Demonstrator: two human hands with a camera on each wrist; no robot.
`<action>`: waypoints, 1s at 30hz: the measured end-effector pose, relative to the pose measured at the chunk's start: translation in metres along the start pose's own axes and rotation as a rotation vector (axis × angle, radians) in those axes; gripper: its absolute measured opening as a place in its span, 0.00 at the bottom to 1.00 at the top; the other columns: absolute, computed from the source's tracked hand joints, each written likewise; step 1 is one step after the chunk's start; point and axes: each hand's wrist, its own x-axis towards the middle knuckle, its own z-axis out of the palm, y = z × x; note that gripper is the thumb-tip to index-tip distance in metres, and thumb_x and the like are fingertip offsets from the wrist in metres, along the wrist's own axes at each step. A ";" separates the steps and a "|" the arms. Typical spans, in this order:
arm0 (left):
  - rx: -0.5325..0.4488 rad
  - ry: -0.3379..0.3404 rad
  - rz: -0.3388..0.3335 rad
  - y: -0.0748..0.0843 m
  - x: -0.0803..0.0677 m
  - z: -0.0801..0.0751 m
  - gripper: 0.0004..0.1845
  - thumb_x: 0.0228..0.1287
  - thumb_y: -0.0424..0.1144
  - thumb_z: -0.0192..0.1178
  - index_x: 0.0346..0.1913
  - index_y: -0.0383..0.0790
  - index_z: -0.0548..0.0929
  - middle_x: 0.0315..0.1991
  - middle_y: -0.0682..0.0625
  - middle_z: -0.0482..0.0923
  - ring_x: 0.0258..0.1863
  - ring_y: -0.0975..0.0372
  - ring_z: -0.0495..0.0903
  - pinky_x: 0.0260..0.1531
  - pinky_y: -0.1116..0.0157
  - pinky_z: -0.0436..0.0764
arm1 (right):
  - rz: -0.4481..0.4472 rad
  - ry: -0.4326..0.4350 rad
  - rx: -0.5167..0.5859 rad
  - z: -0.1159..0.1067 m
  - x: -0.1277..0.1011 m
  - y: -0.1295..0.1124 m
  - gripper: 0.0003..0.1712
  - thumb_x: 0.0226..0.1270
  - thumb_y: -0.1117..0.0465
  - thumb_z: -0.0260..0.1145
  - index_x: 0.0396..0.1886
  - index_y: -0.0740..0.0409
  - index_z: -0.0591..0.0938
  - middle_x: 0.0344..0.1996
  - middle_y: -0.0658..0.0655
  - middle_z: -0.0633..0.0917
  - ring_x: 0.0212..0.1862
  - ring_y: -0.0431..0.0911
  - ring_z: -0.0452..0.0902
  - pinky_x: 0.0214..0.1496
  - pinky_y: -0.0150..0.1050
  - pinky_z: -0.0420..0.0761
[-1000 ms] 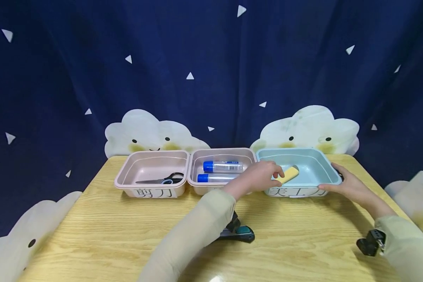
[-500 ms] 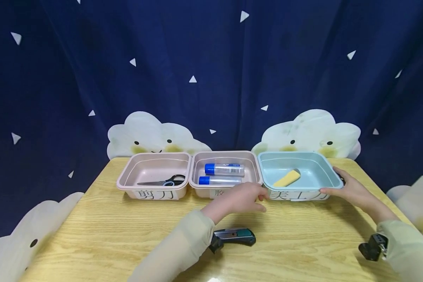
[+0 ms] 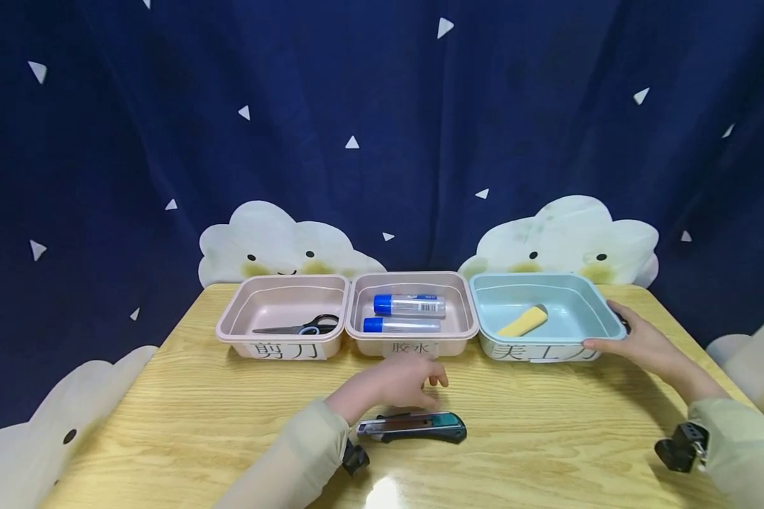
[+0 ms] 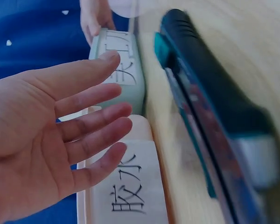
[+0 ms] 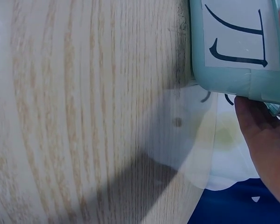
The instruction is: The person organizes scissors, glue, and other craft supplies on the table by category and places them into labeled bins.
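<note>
My left hand [image 3: 397,382] is over the table, its fingers loosely spread and holding nothing. Just below it lies a utility knife [image 3: 420,426] with a black and teal body. In the left wrist view the open palm [image 4: 37,126] faces the camera, with the knife [image 4: 207,84] to its right. My right hand [image 3: 646,346] grips the right end of a light blue box [image 3: 573,311], thumb on the front rim and fingers on the side. A yellow, flat-bodied object [image 3: 523,322] lies inside that box. The right wrist view shows fingers [image 5: 259,126] against the box's end wall.
A pink middle box [image 3: 414,336] holds two blue-capped glue tubes [image 3: 407,305]. The left pink box [image 3: 255,300] holds scissors [image 3: 293,329]. All three boxes stand side by side with paper labels along the wooden table's [image 3: 197,410] back; a dark blue curtain [image 3: 293,106] hangs behind.
The left hand has withdrawn from the blue box, moving left and toward the person to above the utility knife. The yellow object stays in the box. The right hand keeps its hold.
</note>
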 end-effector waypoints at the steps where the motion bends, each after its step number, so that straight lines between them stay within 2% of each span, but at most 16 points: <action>1: -0.004 -0.009 -0.005 0.000 -0.002 0.001 0.17 0.52 0.48 0.65 0.45 0.47 0.81 0.37 0.56 0.79 0.34 0.69 0.73 0.37 0.74 0.71 | -0.002 0.001 0.000 0.000 0.001 0.001 0.62 0.53 0.45 0.68 0.70 0.68 0.37 0.65 0.78 0.50 0.62 0.72 0.50 0.56 0.68 0.56; 4: -0.035 -0.043 -0.028 0.001 -0.010 0.004 0.19 0.50 0.50 0.67 0.44 0.47 0.81 0.36 0.56 0.78 0.34 0.70 0.73 0.36 0.75 0.71 | -0.006 0.002 0.003 0.000 0.003 0.002 0.62 0.53 0.45 0.68 0.70 0.67 0.38 0.65 0.78 0.50 0.62 0.70 0.50 0.57 0.67 0.56; 7: -0.062 -0.085 -0.050 0.000 -0.016 0.009 0.19 0.47 0.51 0.68 0.41 0.47 0.81 0.32 0.58 0.77 0.30 0.72 0.72 0.32 0.76 0.70 | -0.010 0.000 0.013 0.000 0.004 0.003 0.62 0.53 0.45 0.68 0.70 0.67 0.38 0.65 0.77 0.50 0.62 0.70 0.50 0.57 0.67 0.56; 13: -0.043 -0.161 -0.107 -0.003 -0.026 0.016 0.22 0.41 0.54 0.71 0.38 0.48 0.78 0.27 0.60 0.71 0.27 0.71 0.67 0.29 0.75 0.68 | 0.001 -0.005 0.008 -0.001 0.001 0.002 0.62 0.53 0.46 0.68 0.70 0.68 0.37 0.65 0.78 0.50 0.62 0.71 0.50 0.57 0.67 0.56; 23: -0.070 -0.186 -0.122 -0.007 -0.038 0.021 0.29 0.39 0.40 0.73 0.49 0.53 0.75 0.34 0.58 0.69 0.30 0.70 0.68 0.33 0.73 0.70 | 0.006 -0.011 0.008 -0.003 -0.004 -0.002 0.61 0.54 0.46 0.68 0.70 0.68 0.37 0.64 0.78 0.50 0.62 0.70 0.50 0.56 0.67 0.56; 30: -0.066 -0.135 -0.087 -0.011 -0.038 0.024 0.28 0.42 0.38 0.70 0.50 0.55 0.75 0.34 0.57 0.70 0.30 0.69 0.68 0.34 0.73 0.70 | 0.000 -0.011 0.011 -0.002 -0.001 -0.001 0.61 0.54 0.47 0.68 0.70 0.68 0.37 0.65 0.78 0.50 0.62 0.70 0.50 0.56 0.67 0.57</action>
